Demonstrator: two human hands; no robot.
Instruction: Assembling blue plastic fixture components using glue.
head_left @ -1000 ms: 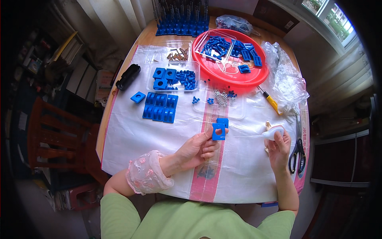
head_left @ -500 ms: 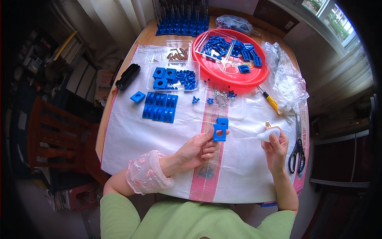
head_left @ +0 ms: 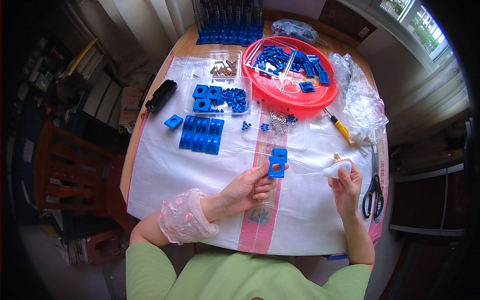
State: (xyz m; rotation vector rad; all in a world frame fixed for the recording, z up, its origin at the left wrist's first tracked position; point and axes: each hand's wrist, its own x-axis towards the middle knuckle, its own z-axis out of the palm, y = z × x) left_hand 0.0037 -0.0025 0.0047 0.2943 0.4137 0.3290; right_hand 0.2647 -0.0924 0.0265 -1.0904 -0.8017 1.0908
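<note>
Near the middle of the table, my left hand (head_left: 249,187) pinches a blue plastic piece (head_left: 276,174) upright between thumb and fingers. A round hole goes through its flat face, and a second blue section shows behind its top. To its right, my right hand (head_left: 349,186) is closed round a small white squeeze bottle (head_left: 335,170). The bottle's thin clear nozzle points left toward the blue piece, with a gap between them. A small tan bit (head_left: 336,157) shows above the bottle by my fingertips. Blue arched pieces (head_left: 199,143) lie in rows beyond my left forearm.
A clear box (head_left: 217,110) holds blue parts; a red round tray (head_left: 255,100) holds more. Small beads and rings (head_left: 281,121) lie on a clear lid. Scissors (head_left: 373,197), a yellow-handled screwdriver (head_left: 342,130) and crumpled plastic (head_left: 357,100) are at right, a black case (head_left: 161,96) at left.
The blue piece in my left hand has shifted very slightly to the right. My right hand and the bottle stay in place.
</note>
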